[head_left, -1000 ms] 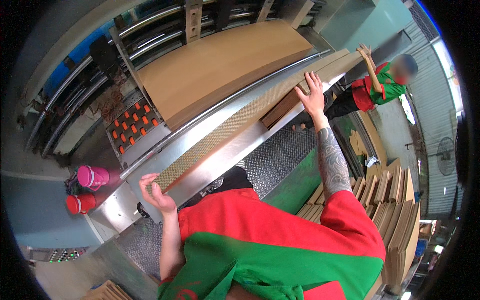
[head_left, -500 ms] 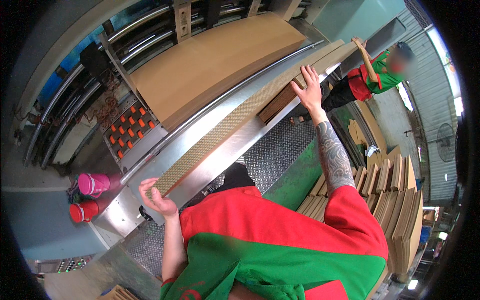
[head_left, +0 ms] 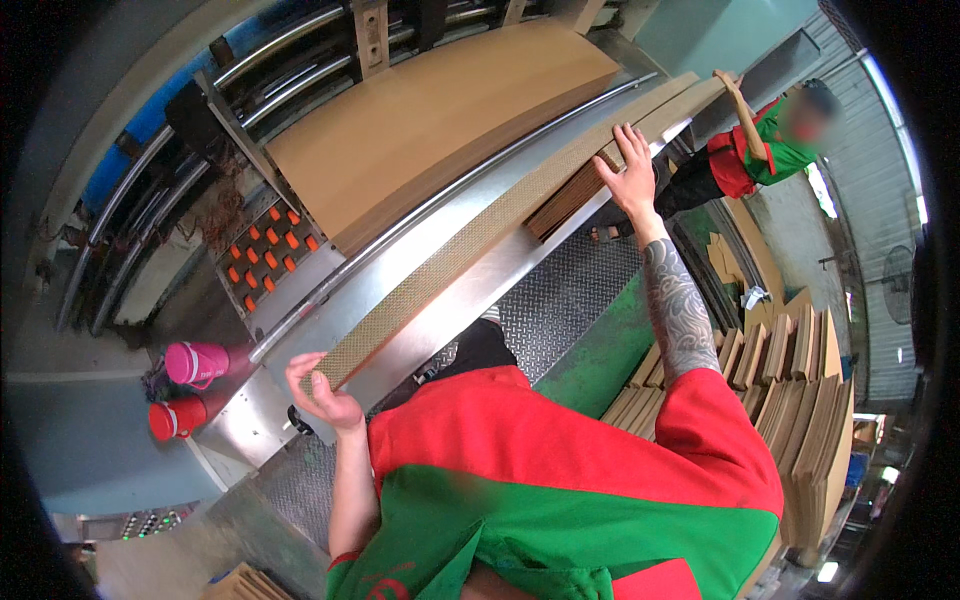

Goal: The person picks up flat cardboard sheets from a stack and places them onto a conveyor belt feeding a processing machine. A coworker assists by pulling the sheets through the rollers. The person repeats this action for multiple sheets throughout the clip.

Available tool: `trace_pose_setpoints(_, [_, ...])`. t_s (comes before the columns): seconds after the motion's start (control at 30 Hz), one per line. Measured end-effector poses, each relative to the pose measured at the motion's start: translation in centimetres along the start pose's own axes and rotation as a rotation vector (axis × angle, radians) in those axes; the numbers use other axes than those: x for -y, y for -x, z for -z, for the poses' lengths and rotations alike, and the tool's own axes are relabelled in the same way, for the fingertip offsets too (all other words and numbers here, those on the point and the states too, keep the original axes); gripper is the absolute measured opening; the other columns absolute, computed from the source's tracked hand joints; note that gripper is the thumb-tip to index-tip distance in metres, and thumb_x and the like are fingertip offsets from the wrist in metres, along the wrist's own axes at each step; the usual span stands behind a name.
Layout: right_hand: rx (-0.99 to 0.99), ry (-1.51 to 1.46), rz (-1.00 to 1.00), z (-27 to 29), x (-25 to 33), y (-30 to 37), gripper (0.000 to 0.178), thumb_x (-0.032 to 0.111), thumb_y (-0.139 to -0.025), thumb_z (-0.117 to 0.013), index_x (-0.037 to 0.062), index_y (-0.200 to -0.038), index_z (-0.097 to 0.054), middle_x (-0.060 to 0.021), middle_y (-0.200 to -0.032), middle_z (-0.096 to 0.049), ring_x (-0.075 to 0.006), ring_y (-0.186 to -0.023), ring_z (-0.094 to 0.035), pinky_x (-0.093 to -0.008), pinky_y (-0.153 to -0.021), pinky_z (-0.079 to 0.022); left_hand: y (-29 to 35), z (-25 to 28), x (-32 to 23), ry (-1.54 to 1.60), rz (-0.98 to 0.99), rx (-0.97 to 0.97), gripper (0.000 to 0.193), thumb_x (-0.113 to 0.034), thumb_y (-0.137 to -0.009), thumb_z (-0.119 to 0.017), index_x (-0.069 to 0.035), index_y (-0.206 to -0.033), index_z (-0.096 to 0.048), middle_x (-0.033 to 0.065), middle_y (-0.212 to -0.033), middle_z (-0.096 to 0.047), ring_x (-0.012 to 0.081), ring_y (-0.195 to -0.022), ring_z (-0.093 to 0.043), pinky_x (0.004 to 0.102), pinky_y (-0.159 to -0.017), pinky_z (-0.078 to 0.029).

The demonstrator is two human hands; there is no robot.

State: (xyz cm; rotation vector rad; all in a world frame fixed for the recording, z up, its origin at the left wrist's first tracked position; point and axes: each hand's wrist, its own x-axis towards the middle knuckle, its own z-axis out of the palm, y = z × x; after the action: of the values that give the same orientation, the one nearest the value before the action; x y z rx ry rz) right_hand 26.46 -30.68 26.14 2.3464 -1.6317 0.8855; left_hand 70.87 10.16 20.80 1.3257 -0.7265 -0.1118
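A long, narrow stack of corrugated cardboard sheets (head_left: 468, 240) lies slantwise across the metal table, its fluted edges facing up. My left hand (head_left: 328, 396) cups the near end, with the thumb on the fluted edges and the fingers round the outside. Farther along, my right hand (head_left: 632, 178) reaches over the stack, its fingers across the top and its thumb at the near side. Just below the right hand is a shorter bundle of brown cardboard (head_left: 578, 204). A co-worker's hand (head_left: 728, 77) rests at the stack's far end.
Behind a metal bar (head_left: 440, 196), a broad brown cardboard sheet (head_left: 440, 130) lies in the machine. The metal table (head_left: 440, 325) runs under the stack. Pink (head_left: 196, 362) and red jugs (head_left: 176, 418) stand left. Piled cardboard (head_left: 790, 410) stands right; a co-worker (head_left: 745, 155) stands beyond.
The whole view has shifted slightly, so everything sits a little farther right and mostly lower. Both my hands stay at the same places on the cardboard stack.
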Motion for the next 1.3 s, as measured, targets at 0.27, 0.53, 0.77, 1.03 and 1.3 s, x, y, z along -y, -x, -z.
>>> trace_pose_setpoints(0.27, [0.109,0.093,0.062,0.9,-0.4,-0.3,0.095,0.045,-0.086,-0.085,0.0088,-0.164,-0.046,-0.0167,-0.171,-0.042,-0.0386,-0.161,-0.032,-0.0481,-0.130,-0.034,0.6,0.4,0.3,0.057,0.016,0.030,0.033,-0.032,-0.098,-0.057,0.001,-0.099,-0.056,0.0183,-0.101,-0.062,0.0267,-0.096,-0.061,0.0418,-0.091,-0.048])
trace_pose_setpoints(0.53, [0.263,0.089,0.050,2.8,-2.1,-1.1,0.065,0.058,-0.109,-0.050,0.0245,-0.164,-0.050,-0.0060,-0.171,-0.045,-0.0286,-0.161,-0.034,-0.0710,-0.128,-0.009,0.8,0.5,0.4,0.064,0.012,0.024,0.034,-0.032,-0.097,-0.059,0.002,-0.101,-0.058,0.0183,-0.099,-0.063,0.0255,-0.093,-0.062,0.0402,-0.087,-0.050])
trace_pose_setpoints(0.77, [0.081,-0.166,0.179,0.5,-1.6,-4.9,0.054,0.037,-0.116,-0.031,0.0122,-0.145,-0.069,-0.0111,-0.158,-0.059,-0.0326,-0.154,-0.046,-0.0511,-0.129,-0.027,0.9,0.5,0.0,0.076,0.010,0.029,0.031,-0.028,-0.095,-0.057,0.003,-0.099,-0.058,0.0188,-0.097,-0.064,0.0254,-0.092,-0.062,0.0394,-0.086,-0.049])
trace_pose_setpoints(1.03, [0.205,-0.399,-0.008,-1.1,-1.3,-6.4,0.060,0.030,-0.115,-0.027,0.0012,-0.112,-0.080,-0.0152,-0.130,-0.074,-0.0342,-0.132,-0.063,-0.0420,-0.119,-0.043,0.6,0.2,-0.1,0.038,0.014,-0.003,0.030,-0.027,-0.095,-0.056,0.003,-0.099,-0.058,0.0188,-0.098,-0.064,0.0252,-0.092,-0.061,0.0389,-0.086,-0.048])
trace_pose_setpoints(1.3, [0.152,-0.364,0.069,-0.7,-0.6,-6.4,0.052,0.032,-0.112,-0.033,0.0070,-0.104,-0.079,-0.0128,-0.114,-0.077,-0.0345,-0.117,-0.067,-0.0439,-0.106,-0.049,0.3,0.1,0.2,0.085,0.033,-0.001,0.032,-0.029,-0.095,-0.057,0.003,-0.099,-0.058,0.0188,-0.097,-0.062,0.0249,-0.091,-0.061,0.0386,-0.086,-0.048])
